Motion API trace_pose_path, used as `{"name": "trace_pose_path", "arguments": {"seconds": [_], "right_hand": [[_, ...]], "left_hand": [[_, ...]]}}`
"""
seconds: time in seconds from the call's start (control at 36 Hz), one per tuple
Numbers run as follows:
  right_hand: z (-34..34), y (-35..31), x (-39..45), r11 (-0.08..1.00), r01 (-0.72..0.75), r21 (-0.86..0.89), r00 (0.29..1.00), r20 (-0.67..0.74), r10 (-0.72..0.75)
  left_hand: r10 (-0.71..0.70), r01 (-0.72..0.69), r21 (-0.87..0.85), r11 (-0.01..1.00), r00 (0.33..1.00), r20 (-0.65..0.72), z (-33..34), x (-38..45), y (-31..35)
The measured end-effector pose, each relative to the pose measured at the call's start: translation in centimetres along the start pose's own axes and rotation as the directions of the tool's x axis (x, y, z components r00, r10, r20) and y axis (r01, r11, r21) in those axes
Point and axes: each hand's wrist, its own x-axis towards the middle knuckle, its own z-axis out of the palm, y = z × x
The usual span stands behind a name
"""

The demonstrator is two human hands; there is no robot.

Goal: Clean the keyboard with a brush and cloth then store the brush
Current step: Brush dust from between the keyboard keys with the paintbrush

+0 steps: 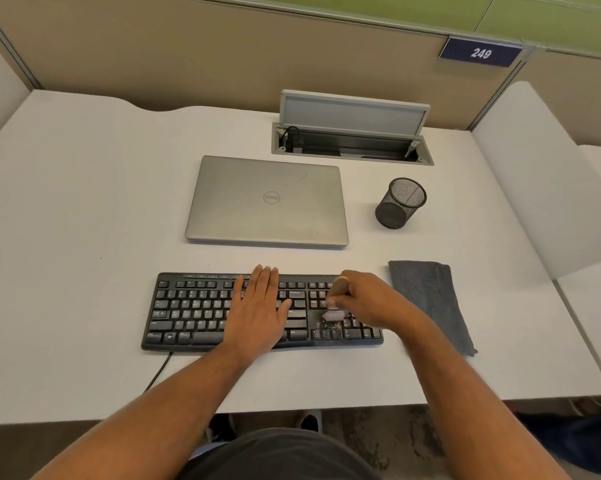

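The keyboard (188, 311) lies on the white desk (67, 237) in front of you, below the closed laptop (267, 200). Your left hand (259, 306) rests flat on its middle keys, fingers straight. Your right hand (364, 301) grips the brush (335, 303), bristles down on the keys near the number pad. Just right lies the grey cloth (430, 303), with the mesh cup (400, 203) beyond it.
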Motion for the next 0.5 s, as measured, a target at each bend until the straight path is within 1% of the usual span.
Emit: {"name": "trace_pose_path", "arguments": {"seconds": [0.06,0.11,0.19,0.31,0.36,0.44,0.5], "right_hand": [[0.7,-0.1,0.1,0.997,-0.002,0.073,1.000,-0.024,0.003],[1.5,-0.1,0.2,0.995,-0.002,0.096,0.999,-0.047,0.006],[1.8,0.1,0.0,0.996,-0.029,0.083,0.997,-0.070,0.035],[1.1,0.7,-0.3,0.993,-0.107,0.051,0.992,-0.059,0.109],[1.0,0.4,-0.5,0.990,-0.124,0.063,0.984,-0.124,0.131],[1.6,0.1,-0.7,0.981,-0.141,0.129,0.945,-0.279,0.173],[2.5,0.1,-0.9,0.974,-0.177,0.139,0.924,-0.316,0.213]], "left_hand": [[0.003,-0.003,0.002,1.000,1.000,-0.002,-0.1,-0.1,0.1],[0.001,-0.001,0.008,1.000,1.000,0.005,-0.1,-0.1,0.1],[-0.002,0.002,0.005,1.000,1.000,0.001,-0.1,-0.1,0.1],[0.000,-0.001,0.006,1.000,1.000,0.019,-0.1,-0.1,0.1],[0.001,-0.001,0.004,1.000,1.000,0.015,-0.1,-0.1,0.0],[-0.001,0.001,0.001,1.000,1.000,0.010,-0.1,-0.1,0.1],[-0.002,0.002,0.000,1.000,1.000,0.016,-0.2,-0.1,0.1]]}}
